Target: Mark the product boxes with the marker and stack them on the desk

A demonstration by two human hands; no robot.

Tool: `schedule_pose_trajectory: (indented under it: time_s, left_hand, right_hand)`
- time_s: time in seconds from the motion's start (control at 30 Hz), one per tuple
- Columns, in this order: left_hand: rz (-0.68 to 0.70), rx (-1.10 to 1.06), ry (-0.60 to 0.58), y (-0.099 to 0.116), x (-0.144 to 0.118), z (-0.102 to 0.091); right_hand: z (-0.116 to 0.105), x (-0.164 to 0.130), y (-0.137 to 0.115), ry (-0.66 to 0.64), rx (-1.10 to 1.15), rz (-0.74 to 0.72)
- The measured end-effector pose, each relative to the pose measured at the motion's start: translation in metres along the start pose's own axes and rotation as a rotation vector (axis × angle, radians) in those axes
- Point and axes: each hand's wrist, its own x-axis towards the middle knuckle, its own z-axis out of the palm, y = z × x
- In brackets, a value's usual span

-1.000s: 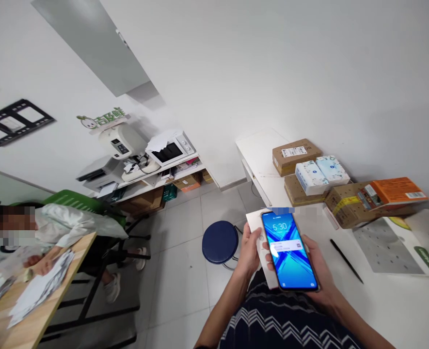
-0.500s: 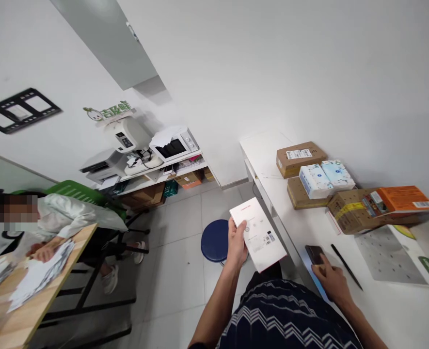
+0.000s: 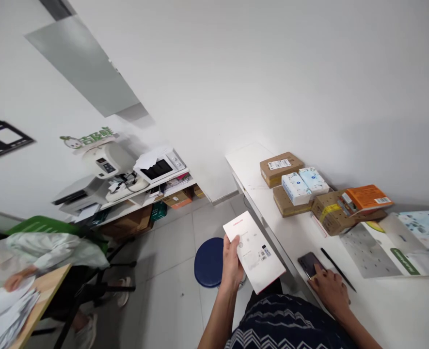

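A white box (image 3: 255, 251) is gripped by the left hand (image 3: 231, 259), while a phone (image 3: 309, 263) is pressed flat on the desk (image 3: 381, 305) by the right hand (image 3: 328, 287).

The box (image 3: 255, 252) is a flat white rectangle, long and slim, with small red print near its far end, a round grey mark and a dark label patch on the upward face, and a thin red line along its near edge. It is held in the air off the counter's (image 3: 381, 310) edge, tilted, its long side running from upper left to lower right, gripped at its left long edge by the left hand (image 3: 231, 261).

The phone (image 3: 309, 263) is a dark slab, screen dark, lying flat on the white counter near its front edge. The right hand (image 3: 329, 288) rests on its near end, fingers spread over it.
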Motion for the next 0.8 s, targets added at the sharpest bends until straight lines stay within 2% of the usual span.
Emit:
schedule_pose_trajectory:
  time_s: [0.13, 0.3, 0.33, 0.4, 0.5, 0.6, 0.7, 0.8]
  left_hand:
    - [-0.068, 0.012, -0.015, -0.005, 0.003, 0.001]
    - [-0.167, 0.006, 0.000, -0.015, 0.011, 0.006]
    - [-0.169, 0.008, -0.004, -0.018, 0.013, 0.007]
    - [-0.162, 0.020, -0.021, -0.024, 0.017, 0.010]
    - [-0.169, 0.015, -0.067, -0.030, 0.023, 0.017]
    - [-0.202, -0.020, -0.173, -0.028, 0.031, 0.026]
    - [-0.236, 0.013, -0.243, -0.022, 0.045, 0.032]
    - [-0.229, 0.148, -0.262, -0.021, 0.070, 0.031]
  right_hand:
    - [-0.025, 0.003, -0.029, -0.119, 0.529, 0.055]
    - [-0.060, -0.016, -0.072, -0.595, 1.312, 0.076]
    - [-0.067, -0.021, -0.079, -0.659, 1.438, 0.063]
    - [-0.079, -0.030, -0.091, -0.692, 1.557, 0.051]
    - [-0.091, -0.033, -0.100, -0.649, 1.655, 0.118]
    - [-0.103, -0.021, -0.098, -0.502, 1.749, 0.208]
    - [-0.122, 0.009, -0.091, -0.255, 1.810, 0.284]
    - [-0.144, 0.052, -0.085, 0.027, 1.849, 0.308]
